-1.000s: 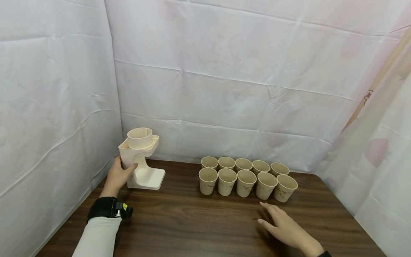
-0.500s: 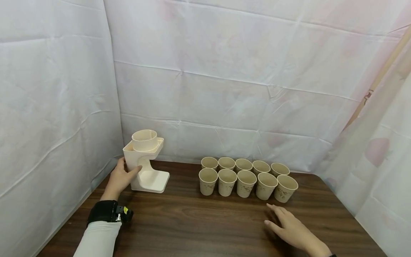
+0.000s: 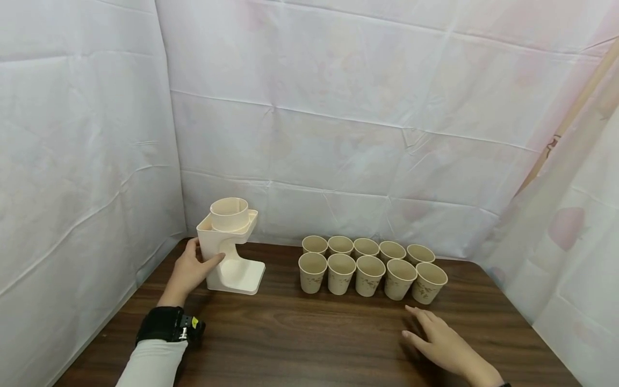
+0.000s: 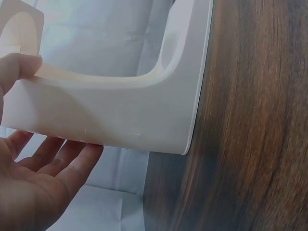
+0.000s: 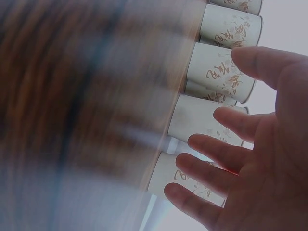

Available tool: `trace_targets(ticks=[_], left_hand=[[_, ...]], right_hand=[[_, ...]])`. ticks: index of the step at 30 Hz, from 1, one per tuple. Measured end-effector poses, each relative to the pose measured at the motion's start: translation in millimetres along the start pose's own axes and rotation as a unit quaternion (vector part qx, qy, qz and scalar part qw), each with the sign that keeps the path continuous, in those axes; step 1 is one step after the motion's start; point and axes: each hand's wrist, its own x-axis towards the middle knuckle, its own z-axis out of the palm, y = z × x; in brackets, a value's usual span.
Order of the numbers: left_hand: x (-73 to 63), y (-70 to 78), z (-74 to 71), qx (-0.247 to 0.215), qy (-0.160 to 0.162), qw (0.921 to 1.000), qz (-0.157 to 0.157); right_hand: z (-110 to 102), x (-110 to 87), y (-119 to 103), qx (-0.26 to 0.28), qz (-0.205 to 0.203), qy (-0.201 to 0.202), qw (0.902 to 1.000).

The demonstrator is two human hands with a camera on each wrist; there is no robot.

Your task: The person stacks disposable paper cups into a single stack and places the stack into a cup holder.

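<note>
A cream plastic stand [image 3: 213,258], C-shaped with a flat base and a short round tube [image 3: 229,215] on top, stands upright at the left of the table. My left hand [image 3: 188,273] grips its upright column from the left. In the left wrist view the thumb [image 4: 21,65] lies on the column's inner edge and the fingers [image 4: 79,168] on its back. My right hand [image 3: 437,341] hovers over the table in front of the paper cups [image 3: 369,277], fingers spread, holding nothing. The cups stand in two rows, mouths up, with a brown leaf print.
The dark wood-grain table [image 3: 300,344] ends at a pale cloth backdrop [image 3: 300,134] behind. More cloth hangs at the left and right sides. Bare wood lies between the stand and the cups.
My left hand has slid the stand to the right and a little nearer along the table. My right hand has shifted slightly right. The cups stay put.
</note>
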Motion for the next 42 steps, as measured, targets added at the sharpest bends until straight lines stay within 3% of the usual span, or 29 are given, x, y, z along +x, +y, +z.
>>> trace_targets(ticks=[14,33,42], left_hand=[[-8.6,7.6,8.9,0.004,0.005,0.9997,0.024],[-30.9,20.6,16.6,0.011,-0.003,0.9968,0.079],[-36.3,23.4,18.0,0.017,-0.004,0.9969,0.076]], right_hand=[[0.7,-1.9,0.5,-0.011,-0.016,0.020,0.9996],[1.4,-2.8,-9.5,-0.008,-0.017,0.008,0.9998],[4.9,-0.3,-12.6,-0.008,-0.022,0.003,0.9997]])
